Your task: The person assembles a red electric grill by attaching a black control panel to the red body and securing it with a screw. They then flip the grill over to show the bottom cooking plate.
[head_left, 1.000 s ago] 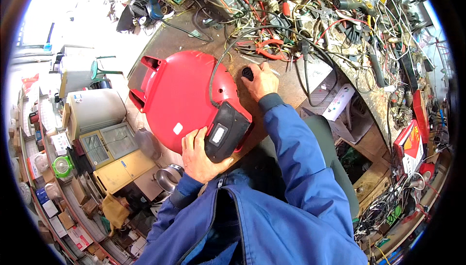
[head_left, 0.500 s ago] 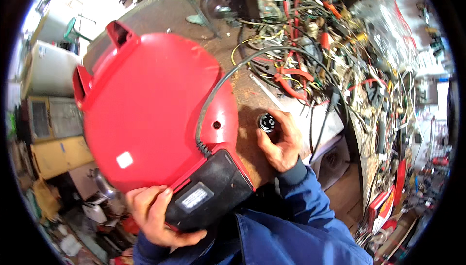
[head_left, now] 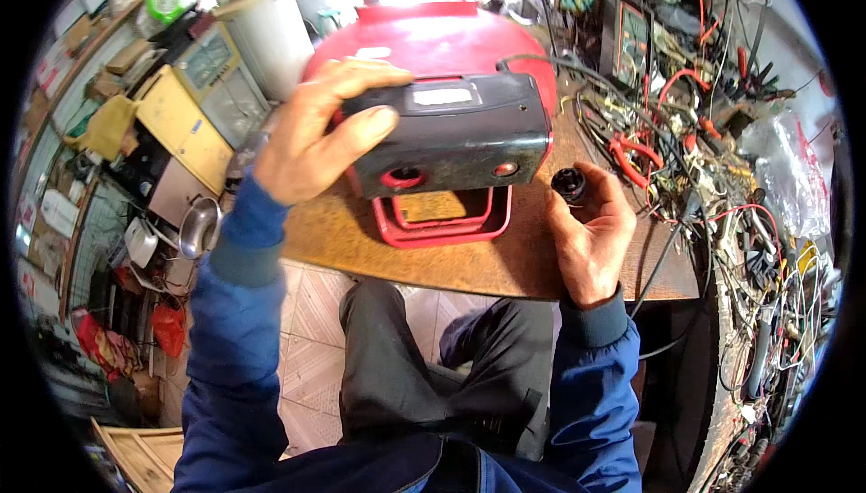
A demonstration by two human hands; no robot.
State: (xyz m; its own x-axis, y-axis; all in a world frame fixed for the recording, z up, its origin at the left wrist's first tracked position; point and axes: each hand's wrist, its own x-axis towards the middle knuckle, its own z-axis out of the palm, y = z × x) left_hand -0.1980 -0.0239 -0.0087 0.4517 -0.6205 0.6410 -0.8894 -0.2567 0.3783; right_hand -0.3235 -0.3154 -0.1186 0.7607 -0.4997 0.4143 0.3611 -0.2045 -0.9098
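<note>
A red round appliance point(head_left: 433, 42) with a black control box point(head_left: 456, 137) on its front end rests on a worn wooden table point(head_left: 469, 263). My left hand point(head_left: 311, 128) grips the left end of the black box, thumb across its face. My right hand point(head_left: 591, 231) holds a small black round knob point(head_left: 568, 184) between its fingertips, just right of the box. A black cable point(head_left: 577, 73) runs from the box's top toward the tangle of wires. A red frame foot point(head_left: 442, 222) sticks out beneath the box.
Tangled wires, red-handled pliers point(head_left: 631, 155) and a meter point(head_left: 631, 37) crowd the table's right side. To the left stand a yellow box point(head_left: 185, 137), a white cylinder point(head_left: 266, 28) and shelves of clutter. A metal ladle point(head_left: 198, 227) lies lower left. My dark trousers point(head_left: 424, 376) are below the table edge.
The view swung from above the red appliance to facing its black box end. My left hand shifted from under the box to its left side. My right hand still holds the knob.
</note>
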